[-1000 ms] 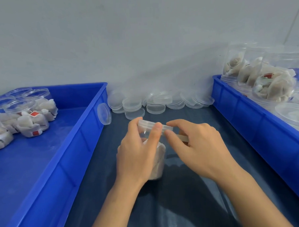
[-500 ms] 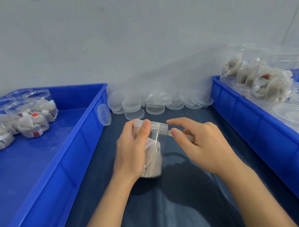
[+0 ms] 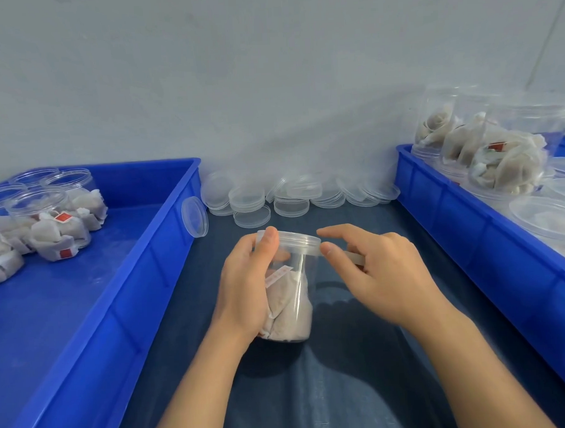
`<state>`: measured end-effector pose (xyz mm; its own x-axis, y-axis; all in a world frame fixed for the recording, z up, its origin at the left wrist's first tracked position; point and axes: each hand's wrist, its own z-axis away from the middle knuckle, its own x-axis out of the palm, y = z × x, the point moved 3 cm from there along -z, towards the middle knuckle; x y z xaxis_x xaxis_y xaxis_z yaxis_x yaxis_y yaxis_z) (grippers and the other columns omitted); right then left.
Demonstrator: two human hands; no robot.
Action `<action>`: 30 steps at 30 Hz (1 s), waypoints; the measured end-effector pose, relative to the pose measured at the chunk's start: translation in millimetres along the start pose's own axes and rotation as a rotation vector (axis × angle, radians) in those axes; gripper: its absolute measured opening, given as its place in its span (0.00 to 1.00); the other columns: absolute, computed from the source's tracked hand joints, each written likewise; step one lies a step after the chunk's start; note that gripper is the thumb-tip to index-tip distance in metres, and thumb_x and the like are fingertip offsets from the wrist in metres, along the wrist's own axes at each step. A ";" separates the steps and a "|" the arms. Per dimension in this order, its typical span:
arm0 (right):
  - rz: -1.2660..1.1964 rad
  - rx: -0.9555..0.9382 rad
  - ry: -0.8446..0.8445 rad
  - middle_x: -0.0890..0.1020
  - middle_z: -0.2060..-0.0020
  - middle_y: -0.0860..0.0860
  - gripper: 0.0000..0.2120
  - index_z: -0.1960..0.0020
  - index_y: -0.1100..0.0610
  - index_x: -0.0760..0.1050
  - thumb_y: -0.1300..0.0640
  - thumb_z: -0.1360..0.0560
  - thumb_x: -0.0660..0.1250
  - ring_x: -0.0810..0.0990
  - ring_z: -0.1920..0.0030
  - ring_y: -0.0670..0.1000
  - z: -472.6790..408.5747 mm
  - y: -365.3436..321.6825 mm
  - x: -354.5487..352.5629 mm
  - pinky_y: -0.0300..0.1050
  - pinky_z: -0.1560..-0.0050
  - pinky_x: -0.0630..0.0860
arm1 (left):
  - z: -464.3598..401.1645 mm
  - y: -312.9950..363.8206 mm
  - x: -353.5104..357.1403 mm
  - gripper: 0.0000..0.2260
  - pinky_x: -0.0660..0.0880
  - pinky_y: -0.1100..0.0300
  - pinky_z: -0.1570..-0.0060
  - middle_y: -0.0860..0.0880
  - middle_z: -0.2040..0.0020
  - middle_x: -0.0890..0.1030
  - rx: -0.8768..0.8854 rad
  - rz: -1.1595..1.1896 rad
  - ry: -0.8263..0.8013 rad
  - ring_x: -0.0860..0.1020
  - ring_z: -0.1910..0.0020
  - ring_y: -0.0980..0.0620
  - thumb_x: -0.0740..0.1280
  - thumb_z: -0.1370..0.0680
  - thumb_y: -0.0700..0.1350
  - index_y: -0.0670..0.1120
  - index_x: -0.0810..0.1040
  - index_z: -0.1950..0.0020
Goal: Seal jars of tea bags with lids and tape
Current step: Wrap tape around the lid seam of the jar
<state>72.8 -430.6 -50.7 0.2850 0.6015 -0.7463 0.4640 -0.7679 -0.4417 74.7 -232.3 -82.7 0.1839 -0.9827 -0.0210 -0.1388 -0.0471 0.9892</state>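
A clear jar (image 3: 291,297) of tea bags (image 3: 290,313) stands on the dark table (image 3: 347,389) between two blue trays (image 3: 116,302). The left hand (image 3: 245,290) wraps its side, thumb on the lid (image 3: 295,242). The right hand (image 3: 381,274), just right of the lid, pinches what appears to be tape (image 3: 352,257) at its rim. Spare lids (image 3: 290,197) lie behind.

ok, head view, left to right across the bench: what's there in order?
left blue bin → left hand → jar of tea bags → right hand → right blue bin
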 end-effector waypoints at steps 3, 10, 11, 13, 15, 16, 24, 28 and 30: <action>0.004 0.001 -0.001 0.72 0.77 0.43 0.18 0.35 0.40 0.79 0.37 0.19 0.57 0.75 0.69 0.50 0.0 -0.3 0.6 0.49 0.58 0.77 | 1.6 1.7 0.6 0.24 0.80 0.36 0.38 0.45 0.49 0.88 -0.038 0.039 -0.006 0.86 0.46 0.41 0.64 0.22 0.64 0.45 0.85 0.44; 0.028 0.013 -0.057 0.74 0.76 0.43 0.19 0.36 0.36 0.76 0.34 0.18 0.52 0.76 0.68 0.49 -1.1 -3.1 5.0 0.47 0.60 0.75 | 3.3 -1.0 2.6 0.22 0.81 0.43 0.44 0.42 0.48 0.88 -0.086 0.136 -0.055 0.85 0.45 0.36 0.63 0.17 0.60 0.42 0.82 0.41; 0.031 0.016 -0.055 0.74 0.76 0.43 0.19 0.37 0.36 0.76 0.34 0.19 0.52 0.77 0.68 0.49 -1.1 -3.4 5.0 0.47 0.59 0.76 | 4.0 -1.5 3.3 0.24 0.82 0.45 0.45 0.43 0.47 0.88 -0.090 0.149 -0.058 0.85 0.45 0.38 0.64 0.20 0.62 0.43 0.81 0.39; 0.052 0.015 -0.036 0.73 0.76 0.43 0.19 0.37 0.37 0.77 0.34 0.18 0.51 0.76 0.68 0.50 -0.6 -4.6 5.5 0.49 0.59 0.76 | 4.5 -3.3 3.9 0.26 0.82 0.50 0.48 0.48 0.48 0.88 -0.098 0.154 -0.056 0.86 0.45 0.44 0.65 0.22 0.67 0.47 0.76 0.37; 0.093 -0.002 -0.011 0.70 0.77 0.43 0.21 0.37 0.38 0.77 0.35 0.17 0.49 0.75 0.68 0.52 0.2 -7.6 6.4 0.50 0.60 0.76 | 5.3 -3.2 3.8 0.26 0.81 0.52 0.49 0.56 0.50 0.87 -0.084 0.099 -0.043 0.86 0.50 0.52 0.66 0.23 0.71 0.52 0.74 0.38; 0.123 -0.008 -0.002 0.70 0.76 0.44 0.22 0.37 0.39 0.78 0.35 0.16 0.49 0.75 0.68 0.54 0.3 -9.3 6.9 0.51 0.60 0.76 | 5.2 -2.2 3.1 0.26 0.80 0.51 0.48 0.58 0.50 0.86 -0.063 0.038 -0.013 0.86 0.52 0.56 0.65 0.26 0.73 0.54 0.74 0.40; 0.331 -0.083 0.164 0.74 0.77 0.48 0.21 0.52 0.52 0.81 0.43 0.17 0.54 0.70 0.76 0.61 3.4 -33.2 7.9 0.45 0.73 0.64 | 14.6 10.2 -4.2 0.18 0.75 0.58 0.50 0.63 0.55 0.84 0.170 -0.460 0.283 0.79 0.53 0.67 0.58 0.18 0.69 0.58 0.79 0.49; 0.326 -0.069 0.116 0.66 0.76 0.46 0.18 0.53 0.51 0.77 0.45 0.17 0.52 0.64 0.75 0.59 6.3 -43.6 12.7 0.45 0.73 0.58 | 17.5 9.5 1.7 0.26 0.70 0.66 0.55 0.65 0.56 0.82 0.111 -0.512 0.192 0.77 0.54 0.70 0.56 0.29 0.79 0.61 0.71 0.45; 0.265 -0.045 0.043 0.71 0.74 0.47 0.22 0.46 0.50 0.76 0.44 0.20 0.46 0.71 0.72 0.59 6.2 -40.6 13.3 0.48 0.70 0.66 | 15.2 6.8 0.5 0.27 0.73 0.62 0.54 0.65 0.53 0.81 0.091 -0.470 0.172 0.78 0.54 0.66 0.58 0.31 0.80 0.61 0.70 0.45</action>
<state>52.6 -392.8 -45.7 0.4360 0.3903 -0.8109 0.4049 -0.8898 -0.2106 59.1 -235.8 -78.2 0.4035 -0.8080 -0.4293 -0.0852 -0.5003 0.8617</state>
